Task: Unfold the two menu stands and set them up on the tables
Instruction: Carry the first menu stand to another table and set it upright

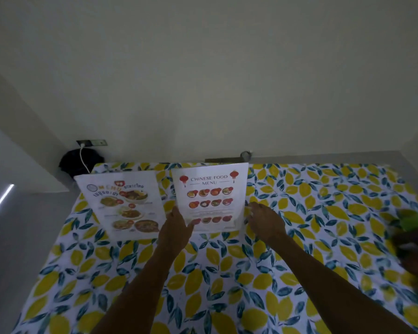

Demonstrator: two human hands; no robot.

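Two menu stands stand upright on the table with the lemon-print cloth [203, 273]. The left menu stand [126, 203] shows Thai dishes and leans back a little. The right one, the Chinese food menu stand [211, 196], stands next to it. My left hand [176, 227] grips its lower left edge, thumb over the front. My right hand [263, 221] is at its lower right edge, fingers curled toward the stand; whether they touch it I cannot tell.
A wall runs just behind the table. A dark round object [80, 162] with a white cable [82, 156] plugged into a wall socket sits behind the table's far left corner. Green and dark blurred items [413, 235] lie at the right edge.
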